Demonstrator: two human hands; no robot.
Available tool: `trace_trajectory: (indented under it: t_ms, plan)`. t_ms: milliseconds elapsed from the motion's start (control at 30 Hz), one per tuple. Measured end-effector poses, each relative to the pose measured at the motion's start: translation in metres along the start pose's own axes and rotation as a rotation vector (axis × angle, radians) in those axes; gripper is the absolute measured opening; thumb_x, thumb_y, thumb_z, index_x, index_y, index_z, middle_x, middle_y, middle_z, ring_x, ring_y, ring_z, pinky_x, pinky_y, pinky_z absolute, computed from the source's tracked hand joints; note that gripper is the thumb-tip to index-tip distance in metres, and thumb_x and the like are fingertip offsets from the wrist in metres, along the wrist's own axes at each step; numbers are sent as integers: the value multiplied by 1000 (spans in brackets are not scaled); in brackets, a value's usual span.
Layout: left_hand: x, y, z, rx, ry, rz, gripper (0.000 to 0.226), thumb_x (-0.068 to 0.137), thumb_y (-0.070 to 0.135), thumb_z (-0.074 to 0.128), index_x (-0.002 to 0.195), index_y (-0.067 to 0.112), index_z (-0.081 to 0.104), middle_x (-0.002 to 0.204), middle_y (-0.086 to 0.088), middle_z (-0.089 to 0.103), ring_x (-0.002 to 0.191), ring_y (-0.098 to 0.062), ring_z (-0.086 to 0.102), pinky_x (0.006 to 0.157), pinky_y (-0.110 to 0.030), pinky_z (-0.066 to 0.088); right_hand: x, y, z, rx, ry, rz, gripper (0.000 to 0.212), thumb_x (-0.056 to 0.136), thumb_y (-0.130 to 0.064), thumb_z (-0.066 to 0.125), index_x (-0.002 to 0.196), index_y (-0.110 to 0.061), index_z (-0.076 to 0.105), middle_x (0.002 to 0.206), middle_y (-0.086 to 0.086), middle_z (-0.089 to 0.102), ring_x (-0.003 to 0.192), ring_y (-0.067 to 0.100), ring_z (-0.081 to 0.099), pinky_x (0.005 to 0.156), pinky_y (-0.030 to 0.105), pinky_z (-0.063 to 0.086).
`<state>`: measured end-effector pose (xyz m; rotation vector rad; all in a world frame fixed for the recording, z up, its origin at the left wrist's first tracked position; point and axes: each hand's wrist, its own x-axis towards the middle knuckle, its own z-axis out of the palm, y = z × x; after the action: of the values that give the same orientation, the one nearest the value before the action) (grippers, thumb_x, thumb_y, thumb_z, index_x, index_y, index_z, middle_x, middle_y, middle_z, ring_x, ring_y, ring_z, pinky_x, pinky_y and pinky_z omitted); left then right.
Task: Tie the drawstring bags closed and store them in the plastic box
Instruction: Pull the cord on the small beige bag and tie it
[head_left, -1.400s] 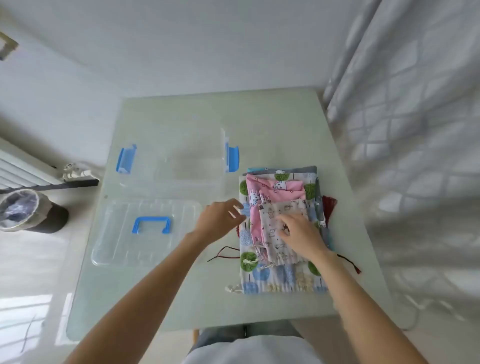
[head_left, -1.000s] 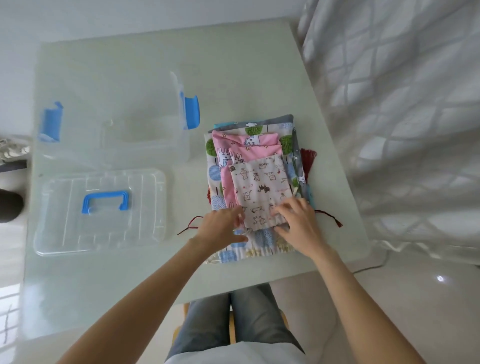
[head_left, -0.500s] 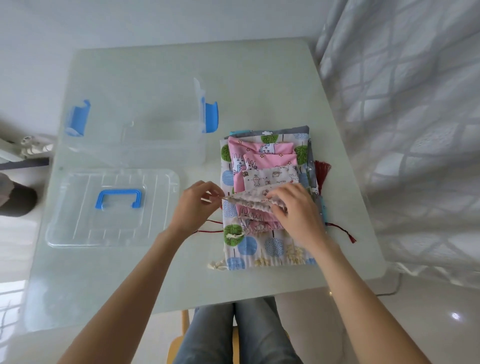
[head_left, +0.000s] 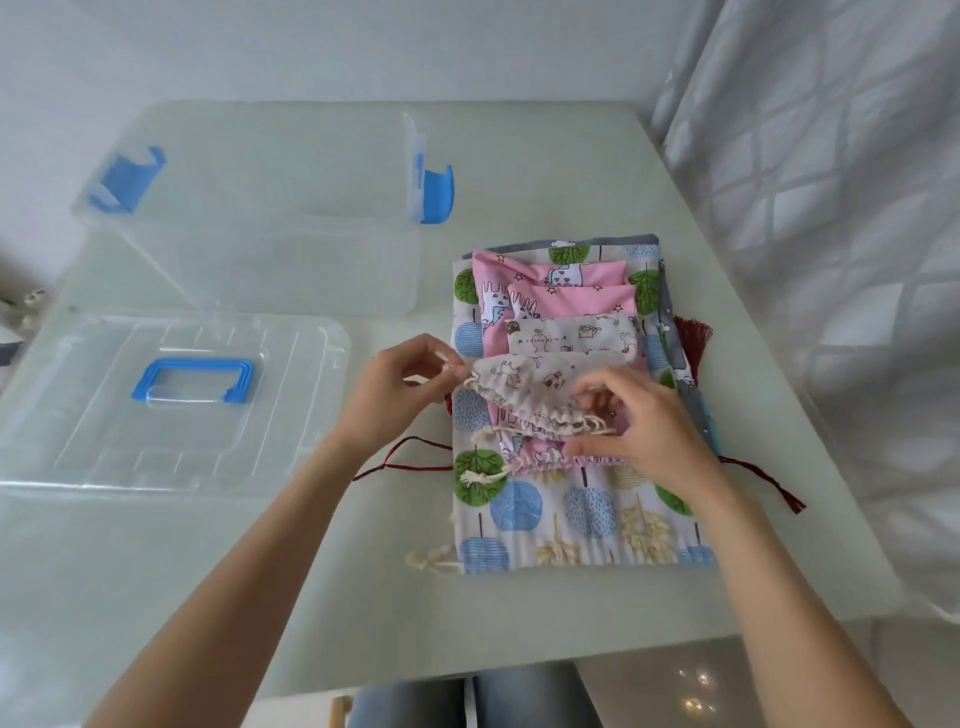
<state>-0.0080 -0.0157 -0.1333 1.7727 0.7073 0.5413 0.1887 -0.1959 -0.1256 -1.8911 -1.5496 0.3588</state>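
Now the clear plastic storage box with blue side latches sits open at the far left of the pale glass desk, with nothing visible inside it. Its clear ribbed lid with a blue handle lies flat just in front of it. To the right lies a stack of flat printed cotton drawstring bags, the largest, with blue and green trees, at the bottom and pink ones above it.

Both forearms reach in from below. The left hand pinches the cream cord at the left end of the small beige animal-print drawstring bag, its grip narrow and closed on that cord. The right hand curls thumb and fingers round the same bag's gathered, puckered mouth, holding it just above the stack. Dark red cords with tassels trail out from beneath the pile on both sides.
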Motion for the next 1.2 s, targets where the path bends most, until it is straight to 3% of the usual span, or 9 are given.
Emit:
trace_trajectory:
  t_ms: [200, 333, 467, 567, 700, 833, 933, 1067, 1200]
  plan:
    - [-17, -8, 1, 133, 72, 161, 8, 83, 22, 67, 89, 24, 71, 80, 6, 70, 70, -6, 62, 67, -22, 54, -15, 13, -5, -38, 135, -121, 27, 74, -5, 71, 101, -13, 71, 91, -8, 65, 80, 11, 64, 76, 22, 54]
    - [-35, -11, 3, 268, 134, 196, 9, 88, 19, 62, 88, 12, 69, 78, -3, 68, 68, -6, 62, 63, -24, 55, -31, 8, -8, -165, 190, -128, 24, 79, -7, 70, 103, -10, 71, 87, -2, 64, 76, 13, 60, 72, 27, 51]
    - [-55, -6, 8, 31, 227, 91, 16, 94, 19, 52, 80, 15, 59, 79, 0, 60, 61, 3, 61, 57, -18, 54, -48, -5, -12, -99, 189, -57, 19, 81, -24, 68, 93, -12, 74, 83, -5, 66, 75, 8, 60, 72, 22, 46]
    - [-66, -6, 5, -103, 343, 63, 16, 96, 19, 50, 83, 12, 58, 78, 0, 58, 58, 3, 62, 55, -15, 53, -58, -12, -14, 62, 210, -2, 13, 80, -24, 69, 86, -14, 73, 80, -9, 67, 72, -1, 59, 68, 9, 42]
    - [-89, -13, -4, -167, 431, 37, 17, 96, 18, 50, 84, 12, 61, 77, -3, 59, 60, -4, 66, 58, -15, 54, -76, -20, -6, 257, 321, 64, 13, 82, -25, 66, 89, -16, 72, 85, -6, 70, 74, -1, 61, 71, 14, 46]
    - [-95, -10, 3, -442, 335, 77, 22, 100, 22, 40, 86, 13, 54, 93, -1, 61, 96, -17, 64, 78, -24, 55, -68, -32, 10, 396, 466, 192, 15, 86, -38, 61, 78, -27, 67, 76, -12, 66, 71, 6, 56, 71, 27, 43]
    - [-88, 3, 10, -814, 225, 116, 28, 103, 25, 28, 95, 13, 52, 113, 6, 64, 107, -13, 61, 91, -27, 50, -49, -50, 14, 543, 570, 285, 16, 82, -34, 62, 69, -24, 63, 72, -4, 62, 69, 12, 53, 69, 34, 40]
    - [-74, 15, 20, -1161, 238, 84, 34, 103, 24, 23, 94, 8, 51, 85, 3, 74, 96, -12, 65, 93, -30, 46, -27, -61, 15, 931, 669, 298, 13, 84, -17, 64, 71, -14, 65, 75, 1, 66, 78, 18, 63, 75, 31, 52]
    - [-48, 31, 18, -1229, 311, 56, 34, 102, 22, 31, 72, 12, 44, 55, 4, 55, 62, -9, 60, 72, -27, 53, 0, -71, 7, 1399, 549, 245, 16, 97, -17, 45, 90, -6, 55, 97, 11, 68, 86, 20, 68, 75, 29, 54]
